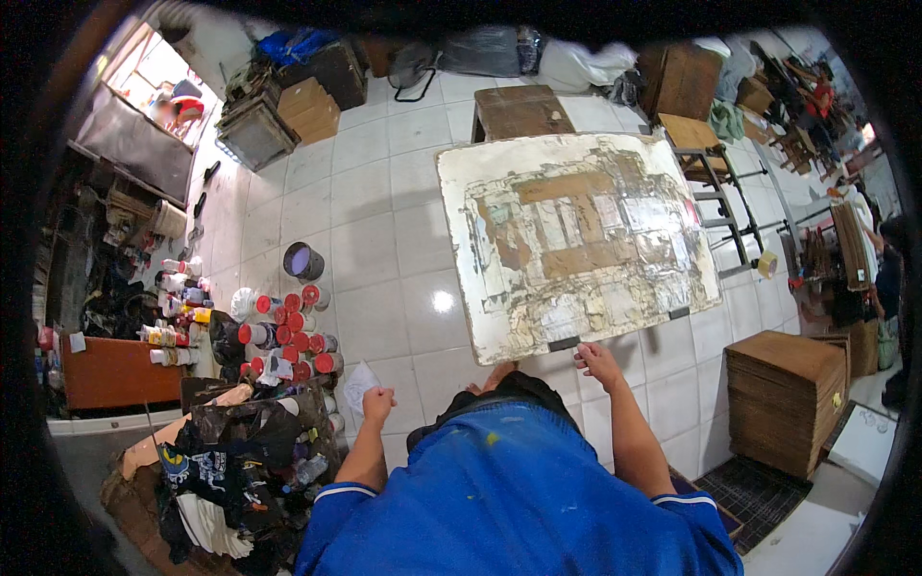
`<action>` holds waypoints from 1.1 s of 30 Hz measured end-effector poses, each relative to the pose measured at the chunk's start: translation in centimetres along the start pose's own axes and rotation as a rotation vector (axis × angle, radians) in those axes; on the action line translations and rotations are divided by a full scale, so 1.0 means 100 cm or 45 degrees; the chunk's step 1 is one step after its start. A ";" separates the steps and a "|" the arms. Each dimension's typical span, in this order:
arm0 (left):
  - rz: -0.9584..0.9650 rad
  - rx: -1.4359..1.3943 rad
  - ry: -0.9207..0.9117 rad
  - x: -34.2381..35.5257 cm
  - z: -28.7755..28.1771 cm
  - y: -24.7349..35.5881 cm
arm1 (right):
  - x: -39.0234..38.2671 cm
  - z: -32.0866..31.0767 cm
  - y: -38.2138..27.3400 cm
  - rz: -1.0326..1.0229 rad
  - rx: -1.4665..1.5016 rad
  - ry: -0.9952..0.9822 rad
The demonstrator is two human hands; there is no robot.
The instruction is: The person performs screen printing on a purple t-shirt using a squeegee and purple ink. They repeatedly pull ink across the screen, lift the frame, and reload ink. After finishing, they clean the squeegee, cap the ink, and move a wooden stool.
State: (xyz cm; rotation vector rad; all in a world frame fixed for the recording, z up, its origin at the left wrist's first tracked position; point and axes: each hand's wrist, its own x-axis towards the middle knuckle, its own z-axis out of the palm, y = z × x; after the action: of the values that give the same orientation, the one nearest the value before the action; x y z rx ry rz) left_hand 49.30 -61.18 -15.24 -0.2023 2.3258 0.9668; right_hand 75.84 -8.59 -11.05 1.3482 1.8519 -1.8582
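My left hand [379,404] is curled into a fist to the left of my body. A crumpled white sheet or bag [359,382] shows right against it, and I cannot tell if the fist grips it. At the near edge of a worn white tabletop [459,206], my right hand [599,365] has its thumb and fingers pinched together. What lies between them is too small to make out. Close to those fingertips is a black strip [564,344] on the tabletop's edge; a second black strip [679,313] sits farther right. Flaking paint and brown patches cover the top.
Several red-lidded jars [300,342] and a dark bucket [303,261] with purplish contents stand at left. A stack of brown boards [783,394] is at right. Behind the tabletop are a brown wooden stool [523,108] and a metal frame [735,206]. People are in the far right background.
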 end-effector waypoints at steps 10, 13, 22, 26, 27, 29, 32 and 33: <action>0.197 -0.037 -0.148 0.063 -0.034 0.034 | 0.029 0.011 -0.030 0.278 0.009 0.355; 0.086 0.021 -0.274 0.096 -0.076 0.033 | 0.026 0.028 -0.019 0.286 0.079 0.537; 0.158 -0.197 -0.277 0.301 -0.225 0.048 | -0.002 0.193 -0.028 0.609 0.795 0.829; 0.057 -0.120 -0.179 0.361 -0.271 0.083 | 0.019 0.236 -0.038 0.624 0.612 0.944; 0.080 -0.064 -0.209 0.372 -0.278 0.096 | 0.027 0.238 -0.038 0.619 0.596 1.001; 0.137 0.007 -0.275 0.394 -0.282 0.121 | 0.049 0.235 -0.036 0.630 0.776 1.204; 0.066 0.037 -0.278 0.423 -0.262 0.154 | 0.084 0.223 -0.031 0.754 1.239 1.301; 0.095 0.030 -0.302 0.432 -0.254 0.164 | 0.092 0.219 -0.028 0.866 1.222 1.438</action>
State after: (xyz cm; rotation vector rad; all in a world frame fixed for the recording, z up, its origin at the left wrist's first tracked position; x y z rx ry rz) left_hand -3.34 -62.95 -16.84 0.0092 2.1381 0.9446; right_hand 58.85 -22.93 -19.74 3.2456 0.2642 -1.6594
